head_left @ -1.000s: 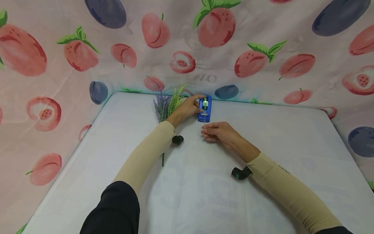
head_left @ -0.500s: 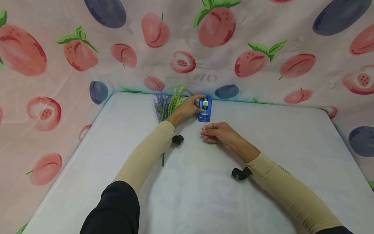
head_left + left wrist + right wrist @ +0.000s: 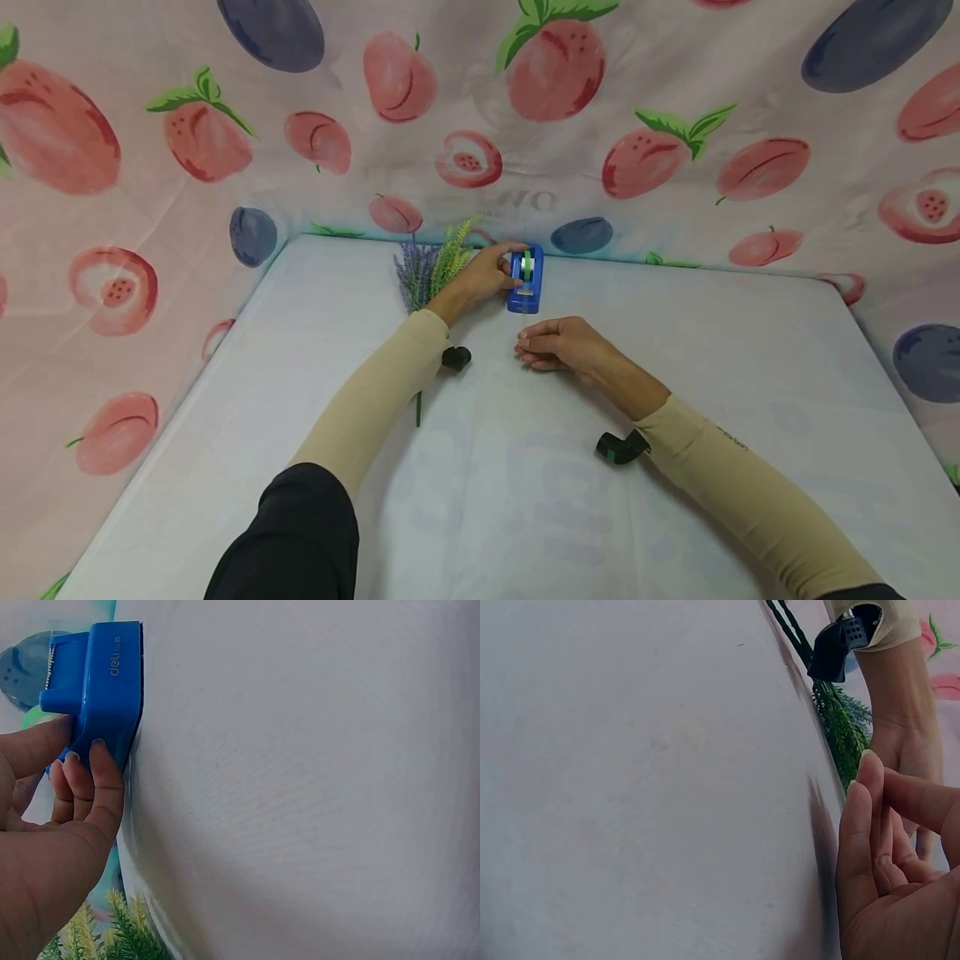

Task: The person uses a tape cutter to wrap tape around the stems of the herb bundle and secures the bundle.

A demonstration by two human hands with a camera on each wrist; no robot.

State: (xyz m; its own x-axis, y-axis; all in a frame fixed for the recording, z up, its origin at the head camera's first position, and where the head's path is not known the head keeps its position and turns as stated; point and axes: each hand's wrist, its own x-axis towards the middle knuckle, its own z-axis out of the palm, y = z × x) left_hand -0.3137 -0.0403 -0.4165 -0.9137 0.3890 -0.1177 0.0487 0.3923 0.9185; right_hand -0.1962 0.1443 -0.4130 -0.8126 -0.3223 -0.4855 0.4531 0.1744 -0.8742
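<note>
A blue tape dispenser (image 3: pixel 525 297) with a roll of tape (image 3: pixel 527 266) stands at the back of the white table. My left hand (image 3: pixel 483 277) grips its left side; in the left wrist view, the thumb and fingers hold the blue body (image 3: pixel 112 682), and its toothed cutter (image 3: pixel 51 664) shows. Nearer to me, my right hand (image 3: pixel 558 342) pinches thumb against fingers just in front of the dispenser. A faint clear strip of tape (image 3: pixel 525 319) runs from the dispenser to these fingertips. The right wrist view shows the pinch (image 3: pixel 877 780), but the tape cannot be made out there.
Artificial flower sprigs (image 3: pixel 420 271), purple and yellow-green, lie left of the dispenser, partly under the left forearm. One stem (image 3: pixel 418 410) points toward me. A fruit-print cloth (image 3: pixel 555 158) hangs behind the table. Black cameras (image 3: pixel 622 447) sit at both wrists.
My right hand has shifted very slightly toward me, away from the dispenser. The left hand and the dispenser have stayed in place.
</note>
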